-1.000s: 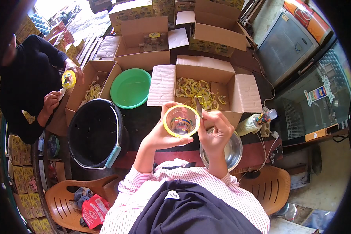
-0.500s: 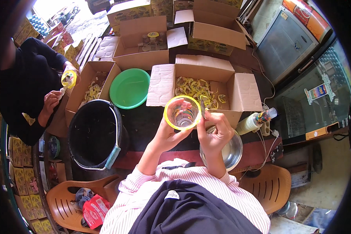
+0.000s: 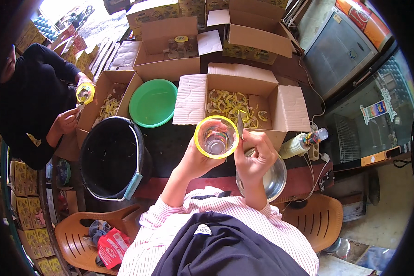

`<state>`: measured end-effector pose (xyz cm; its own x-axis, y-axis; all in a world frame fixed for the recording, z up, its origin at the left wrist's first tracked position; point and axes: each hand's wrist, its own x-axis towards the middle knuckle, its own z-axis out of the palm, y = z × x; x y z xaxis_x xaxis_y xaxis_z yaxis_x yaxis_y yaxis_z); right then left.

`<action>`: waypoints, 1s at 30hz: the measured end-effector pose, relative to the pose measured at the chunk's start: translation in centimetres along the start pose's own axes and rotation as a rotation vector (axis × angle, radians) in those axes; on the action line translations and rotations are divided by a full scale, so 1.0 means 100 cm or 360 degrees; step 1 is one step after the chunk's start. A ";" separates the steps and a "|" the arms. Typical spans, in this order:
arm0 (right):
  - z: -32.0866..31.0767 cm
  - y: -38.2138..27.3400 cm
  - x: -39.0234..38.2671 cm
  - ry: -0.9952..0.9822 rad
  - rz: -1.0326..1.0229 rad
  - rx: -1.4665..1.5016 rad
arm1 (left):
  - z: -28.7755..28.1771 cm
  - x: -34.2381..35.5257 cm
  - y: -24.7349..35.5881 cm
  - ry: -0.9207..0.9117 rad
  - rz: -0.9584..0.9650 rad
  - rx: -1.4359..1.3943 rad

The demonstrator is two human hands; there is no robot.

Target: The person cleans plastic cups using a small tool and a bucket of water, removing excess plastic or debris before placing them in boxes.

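Observation:
My left hand (image 3: 191, 158) is wrapped round a clear plastic cup (image 3: 216, 139) with a yellow rim, its open mouth facing up toward me. Pinched in my right hand (image 3: 255, 156) is a small knife (image 3: 240, 125), its flat blade upright against the rim's right side. By the blade tip a thin yellow strip (image 3: 242, 112) curls up. Just beyond the cup, an open carton (image 3: 191, 99) holds a heap of yellow and whitish trimmings (image 3: 230, 102). A metal bowl (image 3: 277, 177) sits partly behind my right wrist.
Left of my hands are a black bucket (image 3: 145, 161) and a green basin (image 3: 152, 103). Stacked cups (image 3: 294, 145) lie at right beside cables. Further off stand more cartons (image 3: 165, 69). At far left a co-worker (image 3: 37, 92) holds a yellow-rimmed cup (image 3: 85, 93) and a blade over another carton.
My cup has shifted slightly and tilted, with the knife still at its rim. The co-worker's cup has turned, and their blade hand has moved a little to the right and down.

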<state>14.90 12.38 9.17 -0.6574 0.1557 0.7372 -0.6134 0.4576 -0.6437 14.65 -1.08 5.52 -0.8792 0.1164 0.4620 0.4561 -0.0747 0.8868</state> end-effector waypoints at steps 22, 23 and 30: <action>-0.002 0.019 -0.002 0.0111 0.0141 0.0154 | -0.004 0.001 -0.008 -0.0098 -0.0260 -0.0651; -0.002 0.023 0.000 0.0134 0.0193 0.0198 | -0.006 0.000 -0.010 -0.0106 -0.0294 -0.0696; 0.018 0.086 0.037 0.0190 0.0329 0.0302 | -0.010 0.005 -0.012 -0.0165 -0.0289 -0.0743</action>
<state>6.43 15.31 6.00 -0.7276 0.3354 0.5984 -0.5502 0.2357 -0.8011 13.56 -1.89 4.68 -0.9094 0.2646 0.3208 0.1663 -0.4757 0.8637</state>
